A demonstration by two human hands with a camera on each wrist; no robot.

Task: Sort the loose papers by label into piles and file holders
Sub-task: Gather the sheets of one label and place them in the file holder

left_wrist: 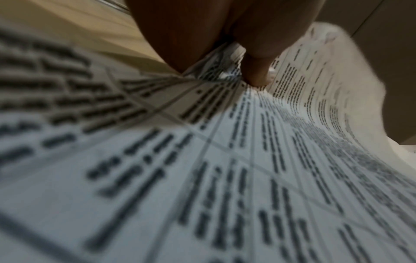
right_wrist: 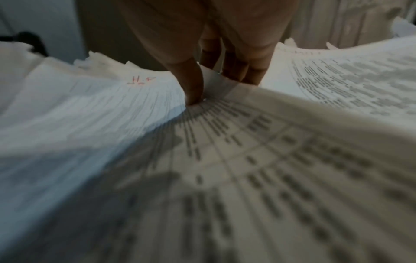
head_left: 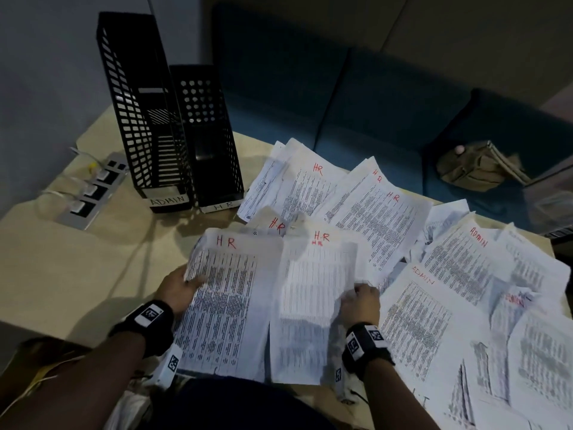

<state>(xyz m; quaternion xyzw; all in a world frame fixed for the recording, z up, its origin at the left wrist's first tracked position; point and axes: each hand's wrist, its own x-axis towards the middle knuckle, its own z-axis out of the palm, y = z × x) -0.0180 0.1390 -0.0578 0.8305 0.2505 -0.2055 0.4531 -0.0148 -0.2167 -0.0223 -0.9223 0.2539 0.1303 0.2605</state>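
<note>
Printed sheets marked in red lie spread over the tan table [head_left: 77, 268]. My left hand [head_left: 181, 288] pinches the left edge of an HR sheet [head_left: 223, 293], thumb on top; the left wrist view shows the thumb [left_wrist: 256, 71] pressing that paper [left_wrist: 225, 160]. My right hand [head_left: 359, 301] pinches the right edge of a second HR sheet [head_left: 313, 283]; in the right wrist view its thumb [right_wrist: 191, 89] is on top of the sheet [right_wrist: 247, 160]. More HR sheets [head_left: 372, 206] lie behind, ADMIN sheets [head_left: 434, 305] to the right. Two black file holders stand at the back left, labelled ADMIN [head_left: 139, 113] and HR [head_left: 210, 141].
A grey power strip [head_left: 90, 190] with white plugs and cords lies at the table's left edge. Beyond the table is a blue sofa [head_left: 356, 97] with an olive bag [head_left: 474, 166] on it. Bare tabletop shows left of the papers, in front of the holders.
</note>
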